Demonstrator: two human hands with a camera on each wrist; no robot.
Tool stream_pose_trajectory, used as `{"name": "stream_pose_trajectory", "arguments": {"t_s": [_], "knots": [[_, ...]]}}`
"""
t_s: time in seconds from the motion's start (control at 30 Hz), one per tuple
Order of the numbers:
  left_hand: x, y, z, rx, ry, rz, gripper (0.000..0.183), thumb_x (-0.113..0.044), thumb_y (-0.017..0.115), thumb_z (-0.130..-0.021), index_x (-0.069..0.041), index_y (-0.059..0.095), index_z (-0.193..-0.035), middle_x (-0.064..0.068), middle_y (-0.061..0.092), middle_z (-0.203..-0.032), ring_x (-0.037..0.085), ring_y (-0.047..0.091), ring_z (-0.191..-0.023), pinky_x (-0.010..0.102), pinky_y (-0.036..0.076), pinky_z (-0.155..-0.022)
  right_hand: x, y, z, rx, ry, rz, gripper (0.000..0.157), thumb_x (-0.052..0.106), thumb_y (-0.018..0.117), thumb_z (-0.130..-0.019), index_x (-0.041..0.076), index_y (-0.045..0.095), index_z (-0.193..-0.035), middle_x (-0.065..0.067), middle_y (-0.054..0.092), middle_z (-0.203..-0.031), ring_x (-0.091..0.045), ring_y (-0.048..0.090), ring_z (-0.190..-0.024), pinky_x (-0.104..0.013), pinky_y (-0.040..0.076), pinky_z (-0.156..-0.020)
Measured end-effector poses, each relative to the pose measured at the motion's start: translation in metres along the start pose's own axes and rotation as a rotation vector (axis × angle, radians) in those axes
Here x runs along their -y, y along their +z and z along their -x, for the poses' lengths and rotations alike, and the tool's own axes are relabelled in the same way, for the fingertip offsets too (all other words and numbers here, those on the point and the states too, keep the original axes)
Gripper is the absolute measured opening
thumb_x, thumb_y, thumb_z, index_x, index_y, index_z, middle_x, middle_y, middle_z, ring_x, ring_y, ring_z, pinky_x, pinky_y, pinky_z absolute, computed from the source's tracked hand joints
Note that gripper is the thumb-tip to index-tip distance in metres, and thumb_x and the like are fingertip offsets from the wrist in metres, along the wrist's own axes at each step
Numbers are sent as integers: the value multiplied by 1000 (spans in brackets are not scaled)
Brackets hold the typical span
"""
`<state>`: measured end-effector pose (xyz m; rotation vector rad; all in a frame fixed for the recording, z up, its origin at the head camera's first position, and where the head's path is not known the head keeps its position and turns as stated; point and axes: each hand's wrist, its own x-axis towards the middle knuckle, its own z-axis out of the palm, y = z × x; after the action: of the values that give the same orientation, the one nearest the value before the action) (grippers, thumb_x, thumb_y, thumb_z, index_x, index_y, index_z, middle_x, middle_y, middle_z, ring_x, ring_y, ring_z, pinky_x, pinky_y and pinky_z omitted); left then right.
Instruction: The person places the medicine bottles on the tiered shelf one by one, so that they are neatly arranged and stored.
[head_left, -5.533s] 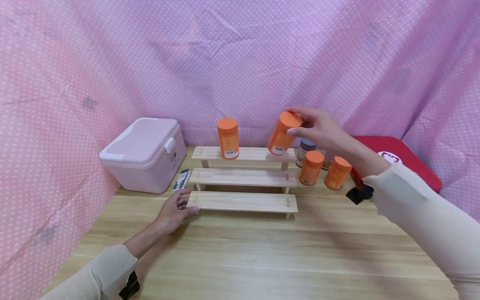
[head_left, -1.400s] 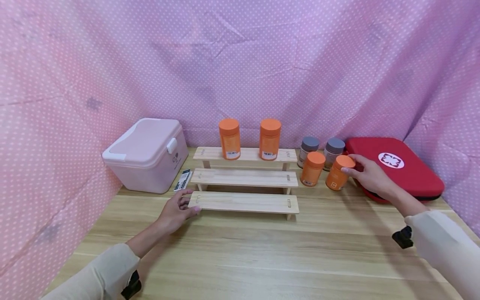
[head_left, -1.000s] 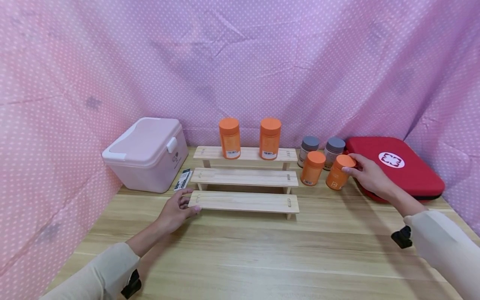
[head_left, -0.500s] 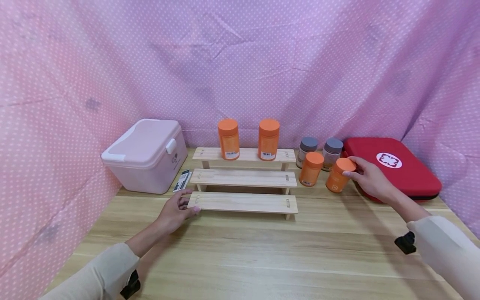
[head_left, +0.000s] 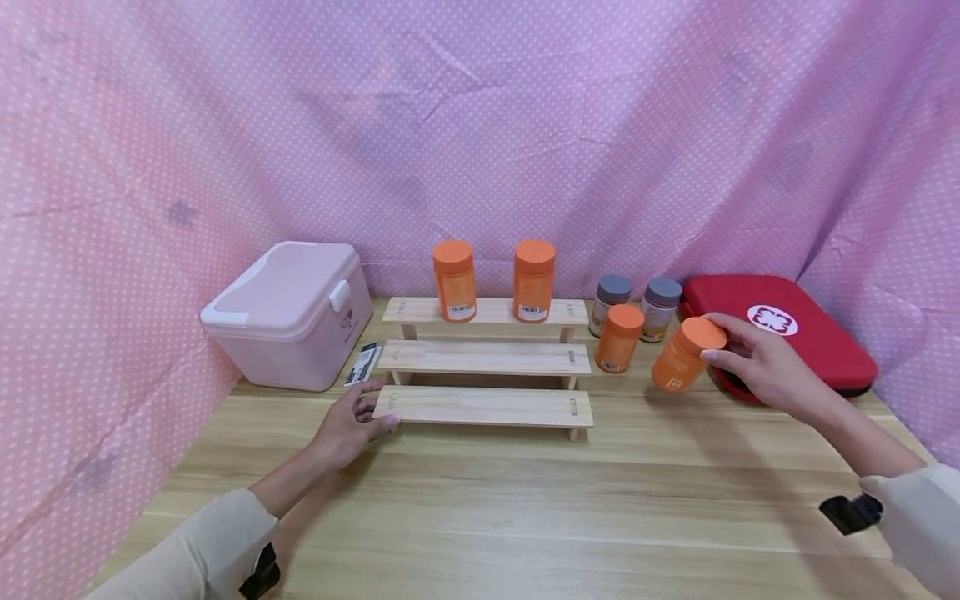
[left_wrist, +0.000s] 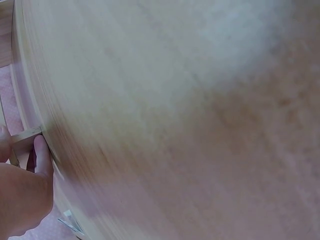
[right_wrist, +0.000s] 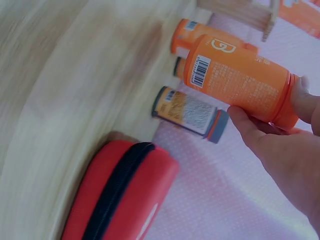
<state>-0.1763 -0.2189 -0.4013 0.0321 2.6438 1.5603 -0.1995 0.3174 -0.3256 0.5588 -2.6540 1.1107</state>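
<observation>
In the head view my right hand holds an orange pill bottle by its cap, thumb in front and fingers behind. The bottle tilts, its base toward the left; the right wrist view shows a barcode on its side. My left hand grips the left end of the lowest step of a three-tier wooden display shelf, thumb over the front edge. Two matching bottles, a left one and a right one, stand upright on the top tier. Another orange bottle stands on the table right of the shelf.
Two grey-capped jars, one behind the standing orange bottle and one farther right, stand near a red zippered case. A pink lidded box sits at left, with a small printed packet beside it. Polka-dot cloth hangs behind.
My right hand set an orange bottle on the top tier's right side, then took hold of another by the red case and tipped it toward me. My left hand stayed at the shelf.
</observation>
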Motion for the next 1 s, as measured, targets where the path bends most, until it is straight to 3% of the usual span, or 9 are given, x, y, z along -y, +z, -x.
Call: {"name": "stream_pose_trajectory", "arguments": {"t_s": [0.1,0.47,0.77,1.0], "knots": [[0,0,0,3,7,5,60,-8,70,-88,1,39,-138,23,64,-114,24,63,-97,21,51,-74,7,-2,3,15,26,-6,52,9,67,-91,-3,47,-137,23,52,-107,17,52,-92,-2,41,-78],[1,0,0,4,11,4,60,-7,70,-88,1,39,-138,23,64,-113,24,62,-96,20,50,-73,35,-9,4,60,59,-85,57,12,67,-91,0,43,-142,22,59,-110,10,58,-95,-7,46,-78],[1,0,0,-2,11,-2,61,-8,71,-88,1,38,-139,23,64,-114,25,62,-98,21,51,-74,61,-6,-8,41,12,-82,53,10,68,-90,7,50,-139,14,63,-111,3,61,-94,-10,48,-77],[0,1,-1,-7,-2,-6,61,-8,70,-88,1,38,-139,23,63,-115,25,62,-99,21,51,-74,86,4,-25,39,-31,-141,50,10,69,-89,9,53,-136,6,65,-113,-4,63,-96,-13,49,-80]]}}
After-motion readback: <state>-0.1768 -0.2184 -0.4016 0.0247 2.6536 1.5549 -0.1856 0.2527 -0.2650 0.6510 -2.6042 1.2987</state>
